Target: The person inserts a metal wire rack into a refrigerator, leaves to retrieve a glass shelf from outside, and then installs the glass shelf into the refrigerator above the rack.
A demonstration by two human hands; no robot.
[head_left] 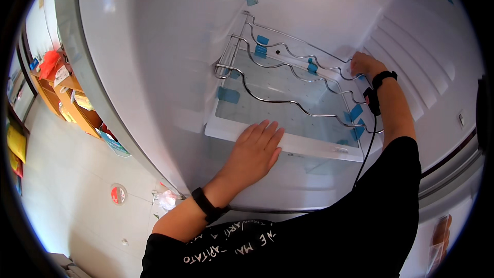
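Note:
Inside an open white fridge, a chrome wavy-wire rack (280, 101) spans above a glass shelf (278, 138) with a white frame; blue tape strips (228, 95) dot both shelf and walls. My left hand (256, 152) rests palm down, fingers stretched, on the shelf's front edge. My right hand (363, 64) has its fingers curled around the rack's back right end, partly hiding what it grips. A black device (373, 102) hangs by my right wrist, with a cable running down.
The ribbed right wall (419, 67) and left wall (139, 67) frame the cavity. Beyond the fridge stand a wooden cabinet (90, 116) with assorted items and yellow things (16, 144); a red round object (118, 193) and crumpled plastic (165, 200) lie on the tiled floor.

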